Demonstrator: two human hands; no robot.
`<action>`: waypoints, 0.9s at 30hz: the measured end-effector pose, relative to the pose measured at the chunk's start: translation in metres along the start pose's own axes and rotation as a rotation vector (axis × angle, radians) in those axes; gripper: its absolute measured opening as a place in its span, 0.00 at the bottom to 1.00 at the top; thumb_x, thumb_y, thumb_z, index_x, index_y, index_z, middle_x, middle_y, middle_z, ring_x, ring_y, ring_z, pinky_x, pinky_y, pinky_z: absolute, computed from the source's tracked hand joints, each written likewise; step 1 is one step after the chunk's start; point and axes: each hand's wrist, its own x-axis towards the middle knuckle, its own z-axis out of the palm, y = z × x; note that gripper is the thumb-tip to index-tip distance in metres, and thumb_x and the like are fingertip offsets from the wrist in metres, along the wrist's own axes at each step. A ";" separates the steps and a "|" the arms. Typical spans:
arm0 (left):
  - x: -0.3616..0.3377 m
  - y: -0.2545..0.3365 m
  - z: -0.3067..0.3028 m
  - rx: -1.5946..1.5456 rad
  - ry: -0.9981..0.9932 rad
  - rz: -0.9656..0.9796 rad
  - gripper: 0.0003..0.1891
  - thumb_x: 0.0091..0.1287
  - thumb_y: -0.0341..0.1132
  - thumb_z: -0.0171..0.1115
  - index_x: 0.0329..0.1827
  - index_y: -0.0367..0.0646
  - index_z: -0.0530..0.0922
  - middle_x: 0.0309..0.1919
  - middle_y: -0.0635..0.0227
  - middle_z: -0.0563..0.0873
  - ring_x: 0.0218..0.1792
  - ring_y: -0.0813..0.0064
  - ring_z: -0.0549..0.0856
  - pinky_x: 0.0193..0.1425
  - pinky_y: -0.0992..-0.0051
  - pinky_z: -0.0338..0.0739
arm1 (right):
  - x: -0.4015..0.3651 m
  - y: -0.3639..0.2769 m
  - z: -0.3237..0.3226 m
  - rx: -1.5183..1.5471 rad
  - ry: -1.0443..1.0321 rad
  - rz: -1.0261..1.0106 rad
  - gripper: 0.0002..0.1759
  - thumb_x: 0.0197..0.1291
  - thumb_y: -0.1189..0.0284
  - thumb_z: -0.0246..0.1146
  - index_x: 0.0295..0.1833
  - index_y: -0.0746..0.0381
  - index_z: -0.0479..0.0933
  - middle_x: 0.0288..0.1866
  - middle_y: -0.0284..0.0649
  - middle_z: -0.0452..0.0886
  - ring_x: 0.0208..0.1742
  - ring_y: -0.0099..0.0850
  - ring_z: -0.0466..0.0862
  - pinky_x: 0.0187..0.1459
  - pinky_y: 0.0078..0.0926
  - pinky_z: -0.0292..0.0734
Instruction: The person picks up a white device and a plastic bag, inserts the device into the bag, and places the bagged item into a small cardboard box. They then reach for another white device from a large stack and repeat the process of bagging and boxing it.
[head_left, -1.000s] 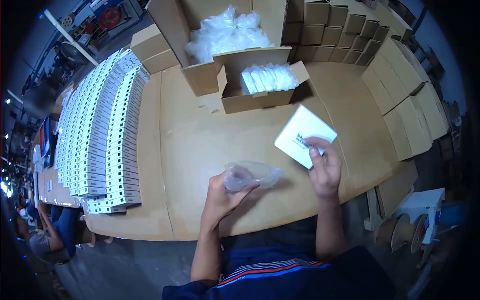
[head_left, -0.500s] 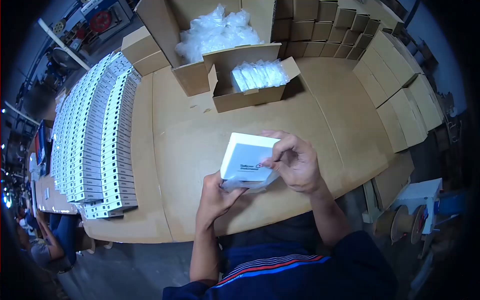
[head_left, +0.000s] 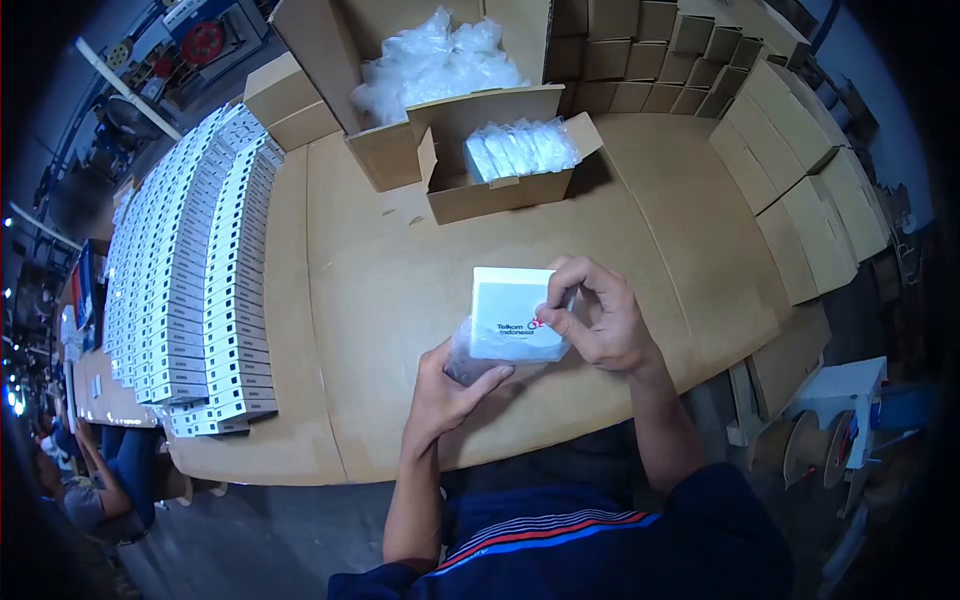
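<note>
1. A flat, square white box with dark and red printing (head_left: 497, 297) is held above the brown, cardboard-covered worktop (head_left: 400, 280), its lower part sleeved in a soft, see-through plastic bag (head_left: 461, 358).
2. Bag and lower box are clasped by the left hand (head_left: 447, 386), thumb laid across the front: that grip is closed.
3. The box is pinched near its upper right corner by the right hand (head_left: 605, 325), thumb on the printed face; this grip, too, is firmly taken.
4. The box can be judged light and fairly stiff, its corners likely to be dented by hard squeezing; it is best held by opposite edges. The film looks limp and slippery, best pinched at its rim.
5. Beyond, bagged white packets (head_left: 530, 150) are lined up in a small open brown cardboard box (head_left: 500, 203); a heap of clear plastic film (head_left: 440, 70) is held in the larger brown carton (head_left: 385, 167) behind. At left, long rows of white boxes (head_left: 235, 300) are stacked.
</note>
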 end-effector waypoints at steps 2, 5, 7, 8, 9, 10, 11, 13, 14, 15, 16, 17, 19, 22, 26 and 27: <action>-0.004 -0.007 0.002 -0.126 0.001 -0.011 0.19 0.69 0.30 0.72 0.60 0.30 0.82 0.49 0.60 0.91 0.49 0.75 0.88 0.56 0.72 0.82 | -0.001 0.003 0.002 -0.048 -0.007 0.048 0.08 0.63 0.83 0.67 0.45 0.65 0.76 0.39 0.39 0.82 0.40 0.28 0.84 0.45 0.27 0.78; -0.009 -0.032 0.005 -0.436 0.078 -0.139 0.18 0.80 0.35 0.60 0.62 0.29 0.80 0.52 0.59 0.89 0.53 0.75 0.86 0.58 0.71 0.82 | 0.000 0.002 0.004 -0.118 -0.018 0.116 0.06 0.66 0.81 0.63 0.47 0.67 0.76 0.40 0.41 0.83 0.42 0.30 0.85 0.47 0.28 0.79; -0.010 -0.030 0.013 -0.535 0.143 -0.180 0.20 0.83 0.39 0.53 0.64 0.28 0.79 0.52 0.58 0.88 0.52 0.75 0.86 0.57 0.71 0.83 | 0.002 -0.003 0.003 -0.129 -0.070 0.226 0.05 0.68 0.80 0.60 0.48 0.68 0.75 0.41 0.42 0.83 0.44 0.31 0.85 0.48 0.29 0.80; -0.010 -0.028 0.018 -0.585 0.176 -0.201 0.22 0.85 0.41 0.50 0.64 0.28 0.78 0.52 0.58 0.88 0.52 0.75 0.86 0.57 0.71 0.83 | 0.004 -0.006 0.004 -0.081 -0.066 0.285 0.05 0.69 0.80 0.58 0.48 0.68 0.75 0.42 0.43 0.82 0.45 0.31 0.85 0.49 0.30 0.80; -0.011 -0.027 0.022 -0.615 0.206 -0.207 0.22 0.85 0.42 0.49 0.64 0.29 0.78 0.53 0.58 0.88 0.51 0.74 0.87 0.57 0.70 0.84 | 0.006 -0.010 0.005 -0.034 -0.059 0.344 0.06 0.69 0.80 0.57 0.48 0.69 0.75 0.42 0.43 0.82 0.46 0.31 0.84 0.49 0.30 0.81; -0.010 -0.026 0.026 -0.645 0.235 -0.212 0.23 0.85 0.44 0.49 0.64 0.29 0.77 0.53 0.57 0.87 0.50 0.73 0.88 0.56 0.68 0.86 | 0.007 -0.012 0.005 0.013 -0.052 0.401 0.06 0.70 0.80 0.55 0.49 0.69 0.74 0.42 0.43 0.82 0.46 0.31 0.84 0.49 0.31 0.81; -0.010 -0.025 0.028 -0.675 0.265 -0.217 0.24 0.85 0.45 0.49 0.64 0.30 0.76 0.54 0.57 0.87 0.49 0.71 0.88 0.56 0.66 0.87 | 0.007 -0.009 0.005 -0.003 -0.048 0.376 0.06 0.70 0.80 0.54 0.49 0.69 0.74 0.42 0.43 0.82 0.47 0.31 0.84 0.49 0.32 0.82; -0.011 -0.030 0.028 -0.655 0.255 -0.227 0.24 0.85 0.46 0.48 0.64 0.29 0.76 0.54 0.57 0.87 0.50 0.71 0.88 0.56 0.67 0.86 | 0.006 -0.003 0.007 -0.030 -0.047 0.329 0.07 0.70 0.81 0.52 0.49 0.70 0.74 0.42 0.43 0.82 0.47 0.30 0.83 0.48 0.33 0.83; -0.012 -0.032 0.027 -0.645 0.252 -0.231 0.25 0.85 0.46 0.48 0.64 0.29 0.76 0.55 0.56 0.87 0.50 0.71 0.88 0.57 0.67 0.86 | 0.006 -0.003 0.006 -0.050 -0.060 0.324 0.07 0.70 0.81 0.52 0.49 0.70 0.74 0.42 0.43 0.82 0.47 0.30 0.83 0.48 0.33 0.83; -0.012 -0.030 0.028 -0.642 0.260 -0.229 0.24 0.85 0.45 0.48 0.64 0.29 0.77 0.54 0.56 0.87 0.51 0.72 0.88 0.56 0.69 0.85 | 0.007 -0.003 0.006 -0.071 -0.074 0.318 0.08 0.70 0.81 0.52 0.49 0.69 0.74 0.42 0.43 0.81 0.46 0.30 0.83 0.48 0.32 0.83; -0.011 -0.027 0.029 -0.639 0.267 -0.229 0.24 0.85 0.44 0.48 0.64 0.28 0.78 0.53 0.57 0.88 0.51 0.73 0.87 0.56 0.70 0.85 | 0.008 -0.004 0.005 -0.092 -0.087 0.312 0.08 0.69 0.80 0.52 0.49 0.69 0.74 0.42 0.43 0.81 0.46 0.30 0.83 0.47 0.32 0.83; -0.011 -0.025 0.031 -0.637 0.273 -0.227 0.24 0.86 0.43 0.48 0.64 0.28 0.78 0.52 0.57 0.88 0.51 0.73 0.87 0.56 0.71 0.84 | 0.009 -0.005 0.005 -0.081 -0.100 0.324 0.08 0.69 0.80 0.52 0.49 0.69 0.74 0.42 0.43 0.81 0.45 0.31 0.83 0.49 0.32 0.82; -0.009 -0.021 0.033 -0.646 0.303 -0.224 0.24 0.86 0.44 0.47 0.65 0.29 0.78 0.53 0.57 0.88 0.51 0.73 0.87 0.56 0.71 0.84 | 0.010 -0.006 0.004 -0.060 -0.124 0.349 0.08 0.69 0.80 0.52 0.49 0.69 0.74 0.42 0.43 0.82 0.44 0.31 0.82 0.51 0.32 0.81; -0.007 -0.023 0.038 -0.679 0.352 -0.219 0.24 0.86 0.44 0.47 0.67 0.30 0.77 0.54 0.58 0.87 0.52 0.73 0.87 0.57 0.70 0.84 | 0.007 0.000 0.004 -0.045 -0.221 0.374 0.07 0.69 0.80 0.53 0.49 0.69 0.74 0.43 0.44 0.82 0.46 0.32 0.82 0.57 0.32 0.78; -0.008 -0.027 0.039 -0.765 0.395 -0.245 0.24 0.85 0.45 0.47 0.69 0.32 0.75 0.56 0.59 0.86 0.53 0.72 0.87 0.58 0.69 0.84 | -0.006 0.014 0.014 0.247 -0.078 0.358 0.18 0.72 0.77 0.57 0.65 0.66 0.71 0.57 0.43 0.80 0.56 0.32 0.82 0.65 0.33 0.75; -0.007 -0.030 0.038 -0.758 0.419 -0.230 0.24 0.85 0.46 0.47 0.69 0.32 0.74 0.56 0.59 0.86 0.55 0.71 0.87 0.59 0.68 0.85 | -0.007 0.011 0.011 0.292 -0.045 0.374 0.21 0.73 0.76 0.60 0.69 0.66 0.69 0.61 0.43 0.78 0.58 0.29 0.81 0.65 0.31 0.76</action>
